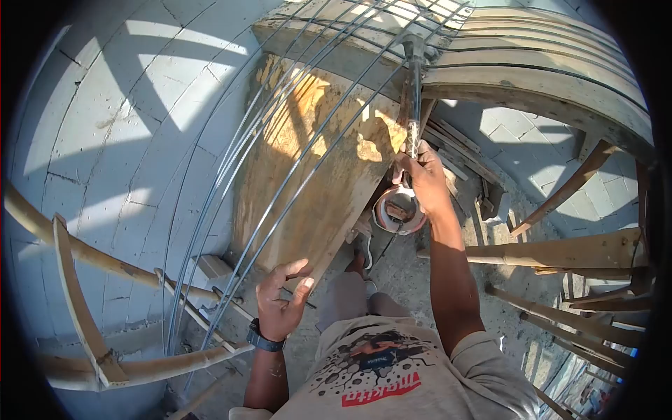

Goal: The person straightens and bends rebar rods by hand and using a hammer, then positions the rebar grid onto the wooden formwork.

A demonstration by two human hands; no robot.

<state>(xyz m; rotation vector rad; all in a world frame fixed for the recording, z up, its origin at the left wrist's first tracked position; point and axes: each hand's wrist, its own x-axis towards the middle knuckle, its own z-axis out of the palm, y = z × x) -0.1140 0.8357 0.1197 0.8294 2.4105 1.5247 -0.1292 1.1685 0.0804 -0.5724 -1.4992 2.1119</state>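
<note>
My right hand (425,178) is wrapped round the handle of a hammer (414,91). The hammer's head is at the top, up against the steel bars where they meet the wooden formwork. Just under this hand is a round, ring-like thing (400,210), like a roll of tape or an open tin; I cannot tell whether the hand holds it too. My left hand (281,304) is raised in front of my body with thumb and fingers apart, holding nothing. It is close to the lower run of long steel bars (280,183), with a dark watch (264,337) on its wrist.
A sloping plywood board (308,175) lies beneath the bars. Wooden formwork (539,84) with more bars is at upper right. A block wall (112,140) rises on the left, behind bamboo poles (126,269). More poles (546,253) stick out at right.
</note>
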